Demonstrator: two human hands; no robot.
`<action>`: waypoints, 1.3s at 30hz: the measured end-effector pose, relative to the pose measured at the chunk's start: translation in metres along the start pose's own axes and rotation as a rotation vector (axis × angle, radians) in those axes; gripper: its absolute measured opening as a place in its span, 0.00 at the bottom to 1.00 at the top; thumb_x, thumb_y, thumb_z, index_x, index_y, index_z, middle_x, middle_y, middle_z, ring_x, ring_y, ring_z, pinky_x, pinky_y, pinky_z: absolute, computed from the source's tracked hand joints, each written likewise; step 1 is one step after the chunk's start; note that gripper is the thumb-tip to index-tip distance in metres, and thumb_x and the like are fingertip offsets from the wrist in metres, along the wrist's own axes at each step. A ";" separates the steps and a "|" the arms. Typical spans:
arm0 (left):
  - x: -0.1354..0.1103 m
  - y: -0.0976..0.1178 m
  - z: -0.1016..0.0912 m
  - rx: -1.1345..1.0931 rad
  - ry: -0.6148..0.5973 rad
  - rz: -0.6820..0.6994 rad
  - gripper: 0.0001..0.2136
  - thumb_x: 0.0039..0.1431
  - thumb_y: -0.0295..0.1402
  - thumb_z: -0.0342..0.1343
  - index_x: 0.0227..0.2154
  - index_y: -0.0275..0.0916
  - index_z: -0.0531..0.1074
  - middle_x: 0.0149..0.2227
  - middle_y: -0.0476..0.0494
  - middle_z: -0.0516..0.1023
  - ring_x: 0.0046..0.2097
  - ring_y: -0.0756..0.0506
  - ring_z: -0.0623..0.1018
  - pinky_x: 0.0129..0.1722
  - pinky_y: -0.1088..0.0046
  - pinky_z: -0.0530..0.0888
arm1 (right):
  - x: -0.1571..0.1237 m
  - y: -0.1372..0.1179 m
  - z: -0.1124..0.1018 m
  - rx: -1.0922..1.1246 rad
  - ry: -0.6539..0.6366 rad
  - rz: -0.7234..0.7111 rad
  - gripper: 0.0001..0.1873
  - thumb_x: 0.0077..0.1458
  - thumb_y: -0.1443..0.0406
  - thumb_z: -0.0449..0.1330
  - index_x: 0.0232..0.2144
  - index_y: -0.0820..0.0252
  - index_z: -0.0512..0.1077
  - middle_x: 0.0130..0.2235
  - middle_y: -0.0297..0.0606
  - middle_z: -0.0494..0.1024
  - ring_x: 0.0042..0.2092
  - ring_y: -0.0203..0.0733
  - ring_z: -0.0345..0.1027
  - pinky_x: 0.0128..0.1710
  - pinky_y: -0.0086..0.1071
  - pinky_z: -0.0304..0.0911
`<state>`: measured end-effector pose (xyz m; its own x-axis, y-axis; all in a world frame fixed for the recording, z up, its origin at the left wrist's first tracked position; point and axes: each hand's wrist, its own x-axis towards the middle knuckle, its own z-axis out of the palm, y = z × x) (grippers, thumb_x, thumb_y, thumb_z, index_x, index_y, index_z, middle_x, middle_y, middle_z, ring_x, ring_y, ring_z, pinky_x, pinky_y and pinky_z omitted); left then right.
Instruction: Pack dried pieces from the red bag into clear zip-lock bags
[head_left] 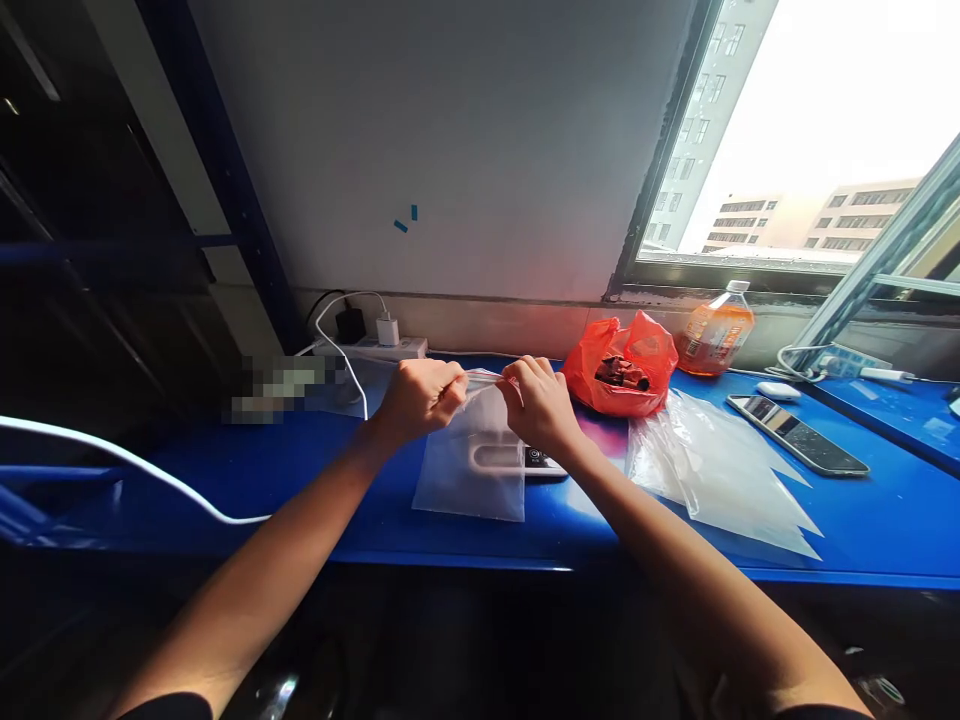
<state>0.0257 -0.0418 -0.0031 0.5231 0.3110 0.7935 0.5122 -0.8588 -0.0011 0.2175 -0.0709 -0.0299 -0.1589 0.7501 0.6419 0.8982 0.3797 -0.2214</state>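
Note:
A clear zip-lock bag hangs upright between my hands, its zip edge at the top. My left hand is closed on the bag's top left corner. With fingers and thumb pinched, my right hand grips the top right part of the same edge. Nothing shows inside the bag. Behind it, partly seen through the plastic, lies a digital scale with buttons at its right end. To the right of my right hand, a stack of clear plastic bags is spread on the blue table.
An open red plastic bag with dark items inside stands behind the stack. Further right are an orange drink bottle, a phone and a white case. A power strip with chargers sits by the wall; a white cable crosses the left.

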 end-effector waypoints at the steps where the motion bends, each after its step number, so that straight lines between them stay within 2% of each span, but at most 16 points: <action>1: 0.001 0.000 -0.001 -0.010 0.005 -0.014 0.14 0.60 0.31 0.45 0.18 0.39 0.64 0.17 0.51 0.66 0.21 0.51 0.65 0.26 0.72 0.60 | 0.001 0.002 -0.001 -0.012 -0.004 0.009 0.10 0.66 0.62 0.49 0.38 0.58 0.68 0.43 0.42 0.76 0.48 0.48 0.62 0.38 0.39 0.52; 6: 0.002 0.001 -0.003 -0.082 0.025 -0.091 0.15 0.61 0.31 0.45 0.18 0.39 0.63 0.16 0.52 0.64 0.20 0.52 0.65 0.25 0.74 0.60 | 0.005 0.018 -0.004 -0.070 -0.041 0.034 0.10 0.66 0.62 0.48 0.40 0.58 0.68 0.46 0.43 0.75 0.50 0.49 0.61 0.39 0.39 0.53; 13: -0.002 0.007 0.013 -0.227 0.041 -0.201 0.16 0.61 0.33 0.44 0.17 0.39 0.63 0.15 0.53 0.63 0.19 0.52 0.64 0.22 0.75 0.59 | 0.010 0.033 -0.003 -0.123 -0.076 0.103 0.10 0.66 0.63 0.48 0.41 0.57 0.68 0.48 0.44 0.74 0.51 0.50 0.61 0.41 0.40 0.56; 16: -0.002 0.010 0.013 -0.284 0.075 -0.258 0.16 0.60 0.34 0.45 0.16 0.39 0.61 0.15 0.53 0.62 0.18 0.52 0.62 0.21 0.75 0.59 | 0.011 0.040 -0.001 -0.156 -0.072 0.102 0.11 0.65 0.64 0.47 0.41 0.57 0.68 0.48 0.46 0.74 0.51 0.51 0.62 0.43 0.41 0.58; 18: -0.001 0.006 0.007 -0.319 0.138 -0.300 0.16 0.60 0.34 0.45 0.16 0.40 0.59 0.15 0.53 0.61 0.18 0.52 0.61 0.20 0.75 0.59 | 0.011 0.049 -0.002 -0.156 -0.064 0.149 0.11 0.63 0.67 0.47 0.40 0.58 0.69 0.47 0.47 0.74 0.50 0.51 0.63 0.43 0.42 0.59; 21: 0.001 -0.006 -0.007 -0.365 0.305 -0.375 0.16 0.62 0.33 0.39 0.17 0.41 0.54 0.15 0.53 0.57 0.18 0.52 0.58 0.19 0.75 0.58 | 0.010 0.063 -0.006 -0.010 0.044 0.295 0.09 0.61 0.66 0.48 0.35 0.58 0.68 0.43 0.47 0.75 0.46 0.50 0.66 0.44 0.41 0.60; 23: 0.002 -0.016 -0.014 -0.396 0.358 -0.403 0.16 0.61 0.32 0.38 0.17 0.41 0.53 0.15 0.52 0.56 0.19 0.51 0.58 0.20 0.75 0.58 | 0.010 0.061 -0.009 0.242 0.155 0.333 0.10 0.62 0.60 0.49 0.34 0.58 0.67 0.39 0.44 0.75 0.43 0.47 0.68 0.43 0.39 0.62; 25: 0.001 -0.021 -0.015 -0.429 0.308 -0.409 0.17 0.60 0.33 0.42 0.15 0.41 0.56 0.15 0.51 0.59 0.19 0.51 0.60 0.21 0.75 0.59 | 0.009 0.049 -0.009 0.557 0.179 0.262 0.14 0.62 0.55 0.49 0.36 0.57 0.68 0.37 0.40 0.75 0.40 0.43 0.69 0.42 0.36 0.63; 28: -0.003 -0.017 -0.007 -0.466 0.169 -0.407 0.16 0.58 0.34 0.45 0.14 0.40 0.60 0.16 0.50 0.62 0.20 0.51 0.62 0.22 0.74 0.61 | 0.005 0.026 -0.007 0.834 0.038 0.109 0.18 0.60 0.51 0.51 0.36 0.58 0.69 0.34 0.35 0.74 0.36 0.38 0.67 0.37 0.32 0.62; 30: -0.005 -0.012 0.000 -0.475 0.106 -0.412 0.17 0.59 0.35 0.44 0.15 0.40 0.60 0.16 0.50 0.63 0.20 0.51 0.63 0.23 0.73 0.62 | 0.002 0.018 -0.007 0.835 -0.061 0.083 0.18 0.57 0.50 0.55 0.31 0.59 0.69 0.30 0.33 0.72 0.32 0.37 0.64 0.33 0.30 0.59; 33: -0.007 -0.009 0.007 -0.478 0.054 -0.425 0.17 0.60 0.36 0.43 0.16 0.40 0.60 0.17 0.50 0.63 0.21 0.50 0.63 0.23 0.73 0.62 | -0.002 0.021 -0.010 0.821 -0.128 0.103 0.17 0.53 0.51 0.58 0.26 0.60 0.68 0.27 0.32 0.69 0.29 0.35 0.60 0.30 0.29 0.55; 39: -0.008 -0.014 0.008 -0.461 -0.037 -0.438 0.17 0.60 0.37 0.42 0.17 0.40 0.61 0.17 0.49 0.66 0.21 0.50 0.66 0.25 0.73 0.65 | -0.001 0.039 -0.011 0.838 -0.086 0.149 0.16 0.50 0.53 0.59 0.23 0.59 0.67 0.25 0.32 0.69 0.29 0.35 0.60 0.31 0.30 0.55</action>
<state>0.0199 -0.0291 -0.0149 0.3588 0.6798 0.6397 0.3428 -0.7334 0.5871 0.2567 -0.0631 -0.0314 -0.1244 0.8497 0.5124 0.3182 0.5233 -0.7905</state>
